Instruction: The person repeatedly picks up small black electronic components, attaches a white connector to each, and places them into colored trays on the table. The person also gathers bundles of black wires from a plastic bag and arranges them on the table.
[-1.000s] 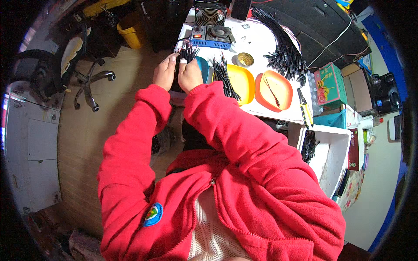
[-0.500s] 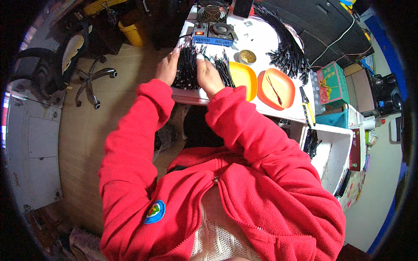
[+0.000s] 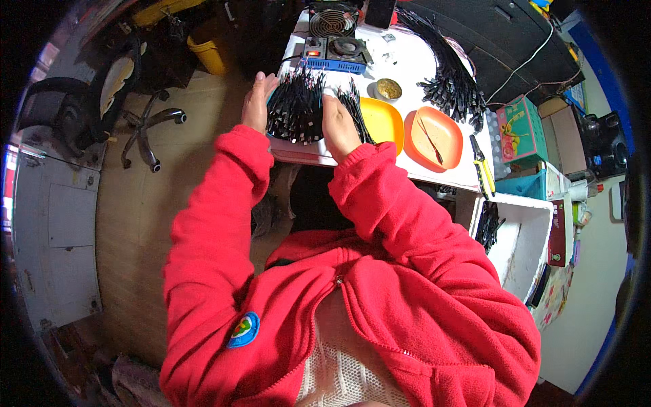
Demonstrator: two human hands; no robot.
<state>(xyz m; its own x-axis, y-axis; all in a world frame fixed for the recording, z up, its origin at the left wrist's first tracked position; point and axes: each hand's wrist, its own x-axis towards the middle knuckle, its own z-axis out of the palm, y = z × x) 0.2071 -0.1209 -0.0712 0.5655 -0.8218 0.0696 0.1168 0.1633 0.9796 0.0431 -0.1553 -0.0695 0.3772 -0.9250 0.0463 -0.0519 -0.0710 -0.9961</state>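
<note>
A thick bundle of short black cables [image 3: 296, 112] with small pale ends lies at the table's near left corner, between my hands. My left hand [image 3: 256, 105] stands upright along the bundle's left side, fingers stretched out, palm toward the cables. On the other side, my right hand [image 3: 340, 127] rests against the bundle's right edge, its thumb uppermost; the fingers look straight, though partly hidden. Just right of that hand is a smaller group of black cables [image 3: 354, 108], partly covered by it.
Behind the bundle stands a small blue-based heating device [image 3: 336, 64] with a fan [image 3: 333, 24]. To the right are a yellow tray [image 3: 382, 125], a round tin [image 3: 388, 89], an orange tray [image 3: 434, 146], wire strippers [image 3: 483, 166], more black cables [image 3: 451, 88] and a white foam box [image 3: 519, 234].
My hands have moved apart, the left to the left and the right to the right. The cable bundle between them has spread wider and looser.
</note>
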